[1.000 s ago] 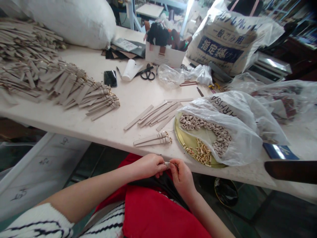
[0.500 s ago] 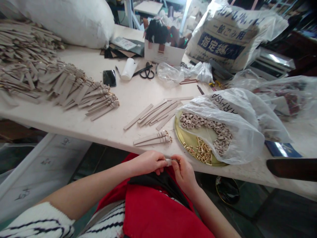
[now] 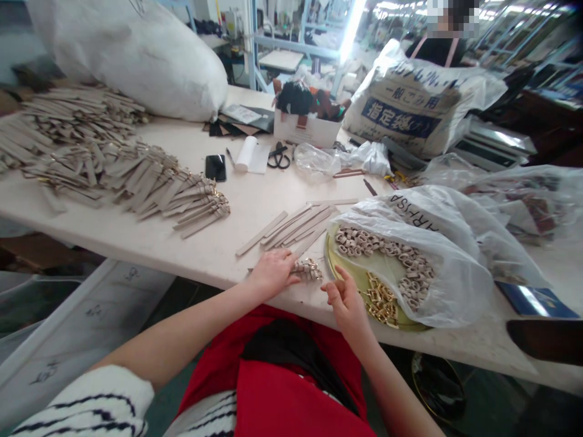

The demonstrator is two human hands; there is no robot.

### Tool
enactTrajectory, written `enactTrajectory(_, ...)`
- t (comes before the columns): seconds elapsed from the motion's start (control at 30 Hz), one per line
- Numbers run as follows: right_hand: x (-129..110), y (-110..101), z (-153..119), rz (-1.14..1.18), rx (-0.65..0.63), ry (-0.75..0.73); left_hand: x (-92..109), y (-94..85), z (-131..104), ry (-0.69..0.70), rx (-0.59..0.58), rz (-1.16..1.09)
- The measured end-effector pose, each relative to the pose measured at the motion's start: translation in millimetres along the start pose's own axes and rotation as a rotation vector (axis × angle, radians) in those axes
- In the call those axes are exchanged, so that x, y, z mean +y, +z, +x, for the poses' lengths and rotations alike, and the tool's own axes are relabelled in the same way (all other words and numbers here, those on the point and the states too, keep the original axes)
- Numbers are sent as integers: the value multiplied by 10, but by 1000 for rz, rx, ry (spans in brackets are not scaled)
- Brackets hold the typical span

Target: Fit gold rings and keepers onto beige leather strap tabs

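Several beige straps with gold ends (image 3: 310,270) lie at the near edge of the white table (image 3: 204,261), left of the round yellow tray (image 3: 331,258) and partly covered by the left hand (image 3: 273,273). That hand is spread low over them, its fingers bent down; whether they grip a strap or merely press on it, I cannot tell. The right hand (image 3: 348,300) is at the tray's near left rim, fingers loosely parted and released, with nothing seen between them. Half a second ago both hands met at the table's edge over a small piece; now they are apart and the left is on the group, which suggests that this piece has been laid with the others and its handling is done. Just beyond the left hand lie plain beige strips (image 3: 296,226). In the tray, gold fittings (image 3: 380,297) sit near and beige loops (image 3: 416,279) farther right, under a clear plastic bag (image 3: 455,243). Far left is a large heap of straps (image 3: 159,182), with a phone (image 3: 215,168) and scissors (image 3: 279,156) to its right; farther still stands a white box (image 3: 310,130).
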State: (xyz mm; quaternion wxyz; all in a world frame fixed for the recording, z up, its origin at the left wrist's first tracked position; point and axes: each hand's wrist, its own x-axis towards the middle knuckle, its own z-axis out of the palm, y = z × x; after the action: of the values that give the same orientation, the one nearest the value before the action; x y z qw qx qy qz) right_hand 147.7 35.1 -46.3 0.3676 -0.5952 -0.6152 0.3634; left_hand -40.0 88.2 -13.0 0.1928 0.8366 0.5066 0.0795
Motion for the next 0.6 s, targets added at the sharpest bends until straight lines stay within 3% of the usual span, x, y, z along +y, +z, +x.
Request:
enactTrajectory(0.07,22,4,47,-18,-7,-9,-125,43,30,-15,71,134)
enactTrajectory(0.17,110,42,23,-35,-55,-16,-205,128,5,15,44,232)
enactTrajectory(0.43,402,80,28,-57,-26,1,-19,261,2,-65,-33,262)
enactTrajectory(0.53,445,68,13,-54,-7,10,-130,206,-9,-72,-39,247)
enactTrajectory(0.6,450,66,-5,-55,-6,9,-320,53,-28,-77,-28,230)
